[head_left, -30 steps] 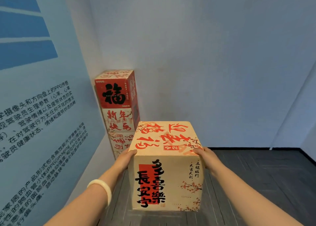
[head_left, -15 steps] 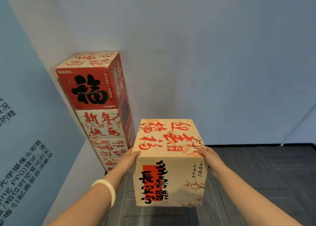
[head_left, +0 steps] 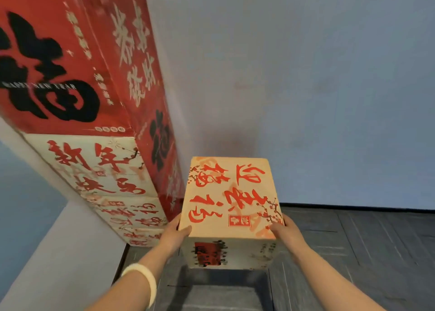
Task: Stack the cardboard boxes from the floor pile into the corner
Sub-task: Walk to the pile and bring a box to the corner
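I hold a tan cardboard box (head_left: pixel 231 197) with red calligraphy on top and black-and-red print on its near face. My left hand (head_left: pixel 175 234) grips its left side and my right hand (head_left: pixel 286 228) grips its right side. The box hangs low above the dark floor, next to the back wall and just right of the corner stack (head_left: pixel 98 145). That stack is a tall column of several boxes, its top one red (head_left: pixel 47 75) with a big black character. The stack's foot sits in the corner and its upper edge runs out of view.
A pale back wall (head_left: pixel 306 87) rises behind the held box. A blue-and-white left wall (head_left: pixel 35 240) flanks the stack. Dark plank floor (head_left: pixel 364 251) spreads out to the right and toward me. A white bangle (head_left: pixel 143 280) circles my left wrist.
I have moved much closer to the corner; the stack now looms large at left. The held box has gone forward and down, so I see more of its top, less of its front.
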